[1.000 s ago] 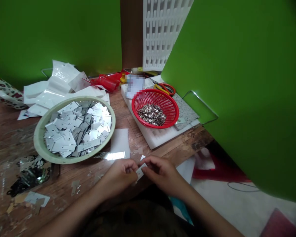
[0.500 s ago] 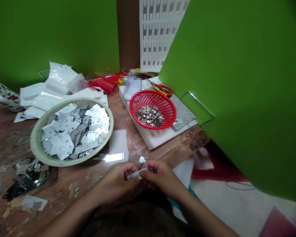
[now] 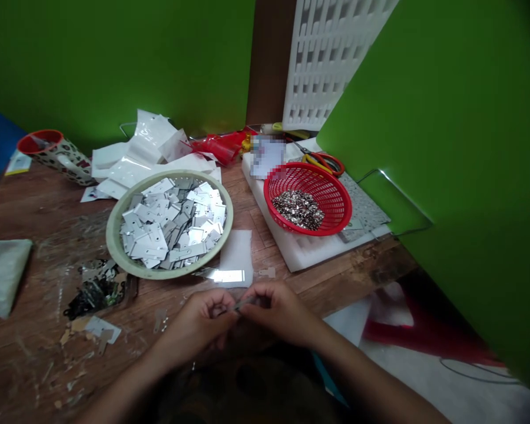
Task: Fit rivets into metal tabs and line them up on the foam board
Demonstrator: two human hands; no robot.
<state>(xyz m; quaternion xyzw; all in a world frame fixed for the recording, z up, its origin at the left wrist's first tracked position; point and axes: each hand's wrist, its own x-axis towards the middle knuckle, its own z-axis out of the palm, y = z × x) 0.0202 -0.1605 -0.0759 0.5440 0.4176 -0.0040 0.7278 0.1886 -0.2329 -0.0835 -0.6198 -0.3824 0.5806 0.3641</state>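
Both hands meet at the near table edge; left hand [image 3: 203, 318] and right hand [image 3: 278, 312] pinch a small metal piece [image 3: 241, 304] between their fingertips, edge-on and blurred; just beyond lie a white foam sheet [image 3: 236, 259], a pale bowl [image 3: 115, 247] of metal plates [image 3: 172, 227] and a red basket [image 3: 335, 203] of small shiny bits [image 3: 299, 209].

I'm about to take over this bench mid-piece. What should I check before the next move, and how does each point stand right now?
1. Small metal piece pinched between left hand and right hand: ok.
2. Piece's orientation readable: cannot tell, blurred.
3. Pale bowl stocked with metal plates: ok.
4. Red basket stocked with small shiny parts: ok.
5. Table edge free of scraps: not ok, bits lie there.
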